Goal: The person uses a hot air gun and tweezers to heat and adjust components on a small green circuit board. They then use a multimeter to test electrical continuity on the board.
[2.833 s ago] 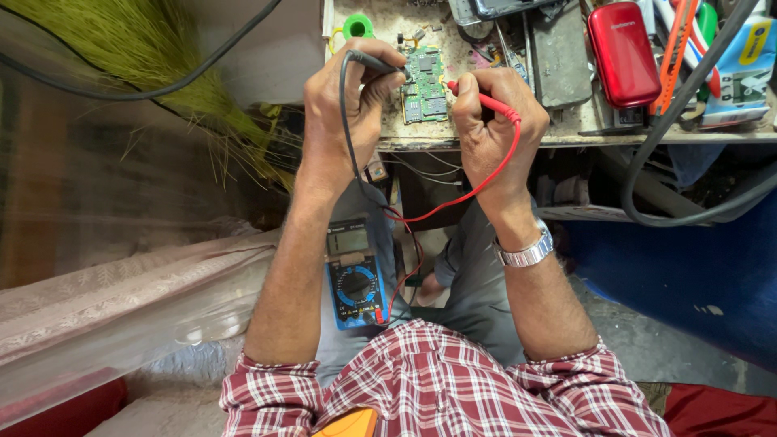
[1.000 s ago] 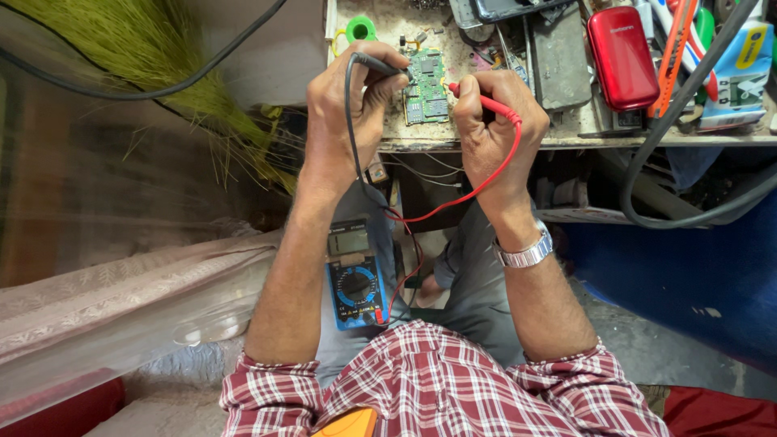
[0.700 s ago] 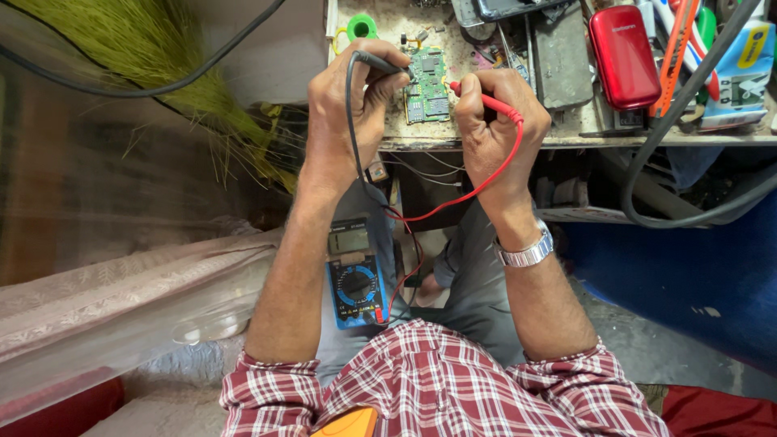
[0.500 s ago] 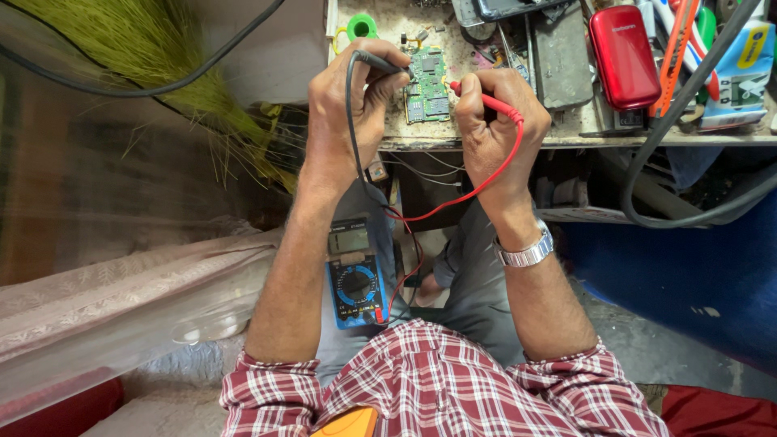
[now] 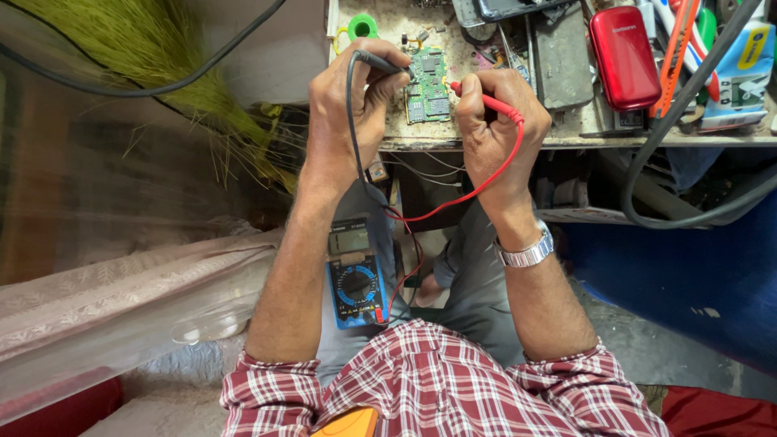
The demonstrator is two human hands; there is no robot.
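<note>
A small green circuit board (image 5: 426, 85) lies on the worn workbench (image 5: 583, 133). My left hand (image 5: 350, 101) grips a black test probe (image 5: 379, 61) whose tip points at the board's left side. My right hand (image 5: 495, 121) grips a red test probe (image 5: 486, 100) at the board's right edge. Black and red leads run down to a blue multimeter (image 5: 354, 273) resting on my lap, its dial and grey screen facing up. A metal watch (image 5: 524, 254) is on my right wrist.
On the bench sit a red flip phone (image 5: 624, 57), a dark phone part (image 5: 561, 55), a green tape roll (image 5: 361, 27) and several tools at the right. A thick black cable (image 5: 672, 121) loops down. A straw broom (image 5: 162, 57) leans at left.
Both hands have stayed on the board with only slight shifts of the probe tips; the multimeter has not moved.
</note>
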